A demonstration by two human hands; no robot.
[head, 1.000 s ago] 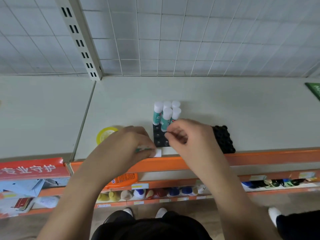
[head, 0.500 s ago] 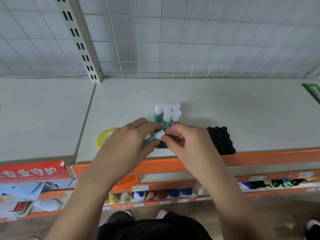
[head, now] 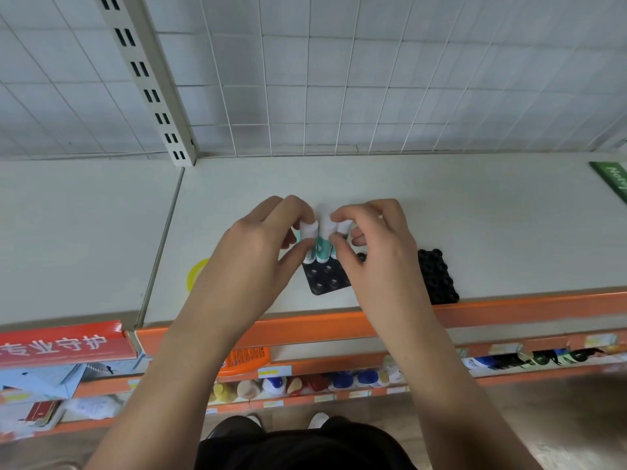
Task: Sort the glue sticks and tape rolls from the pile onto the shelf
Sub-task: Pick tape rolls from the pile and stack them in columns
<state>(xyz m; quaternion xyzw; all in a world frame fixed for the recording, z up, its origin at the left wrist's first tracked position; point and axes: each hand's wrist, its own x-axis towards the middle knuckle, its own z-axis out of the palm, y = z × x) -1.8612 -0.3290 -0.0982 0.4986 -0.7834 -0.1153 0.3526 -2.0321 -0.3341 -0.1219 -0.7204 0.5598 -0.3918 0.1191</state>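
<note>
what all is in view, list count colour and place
glue sticks: at least three, teal with white caps, upright in the black holder
black holder: one, black, near the shelf's front edge
studded mat: one, black, right of the holder
tape roll: one, yellow, left of the holder, partly hidden
shelf: one, white, orange front edge
green sign: one, shelf's far right
left hand: fingers pinch the leftmost stick
right hand: fingers pinch the rightmost stick

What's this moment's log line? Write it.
left hand: pinches glue sticks | right hand: pinches glue sticks | glue sticks: upright on tray
</note>
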